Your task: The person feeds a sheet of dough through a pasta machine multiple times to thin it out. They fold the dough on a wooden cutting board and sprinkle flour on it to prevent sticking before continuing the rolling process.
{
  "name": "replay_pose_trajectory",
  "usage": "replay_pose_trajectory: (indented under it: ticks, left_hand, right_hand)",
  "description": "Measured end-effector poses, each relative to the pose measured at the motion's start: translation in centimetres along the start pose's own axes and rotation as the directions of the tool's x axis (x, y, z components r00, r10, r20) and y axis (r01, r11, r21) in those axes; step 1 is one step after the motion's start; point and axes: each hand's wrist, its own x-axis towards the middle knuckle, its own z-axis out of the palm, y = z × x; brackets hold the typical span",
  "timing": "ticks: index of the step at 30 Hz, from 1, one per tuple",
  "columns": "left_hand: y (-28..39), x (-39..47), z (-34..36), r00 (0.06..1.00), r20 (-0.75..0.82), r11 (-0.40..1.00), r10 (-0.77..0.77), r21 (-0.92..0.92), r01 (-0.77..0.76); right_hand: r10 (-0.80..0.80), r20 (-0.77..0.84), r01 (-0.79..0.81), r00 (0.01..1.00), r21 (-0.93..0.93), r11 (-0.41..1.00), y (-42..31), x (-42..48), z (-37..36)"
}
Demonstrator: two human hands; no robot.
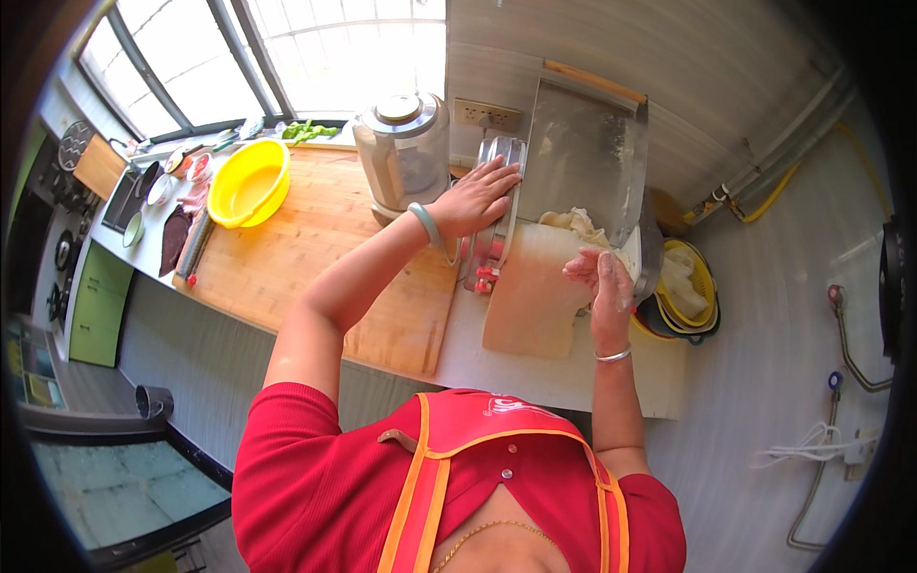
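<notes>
My left hand (481, 197) lies flat on the clear-and-metal side housing (494, 240) of a dough-rolling machine, fingers spread. Pale, crumpled dough (577, 223) sits at the foot of the machine's sloping metal tray (580, 154). Below it slopes a smooth tan sheet (534, 301); I cannot tell whether it is a board or rolled dough. My right hand (607, 290), whitened with what looks like flour, is raised over the sheet's right side near the machine's right end. Its fingers are partly bent, with nothing visible in them. Red knobs (486, 278) sit low on the left housing.
A wooden board (329, 236) covers the counter to the left, bearing a yellow basin (251, 183) and a lidded clear-jar appliance (402, 150). Stacked colanders (684, 286) stand right of the machine. A wall socket (487, 114) with a plug is behind it.
</notes>
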Motion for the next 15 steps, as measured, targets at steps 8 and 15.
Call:
replay_pose_trajectory:
  ticks: [8,15]
  left_hand:
    - [6.2,-1.8,2.0,0.991,-0.086,0.948,-0.107,0.290,0.127]
    - [11.0,0.3,4.9,0.960,-0.160,0.853,-0.230,0.441,0.278]
  right_hand:
    - [0.027,0.116,-0.037,0.993,0.089,0.995,-0.1,0.3,-2.5]
    - [0.007,0.251,-0.028,0.968,0.077,0.997,-0.5,1.4,-2.8]
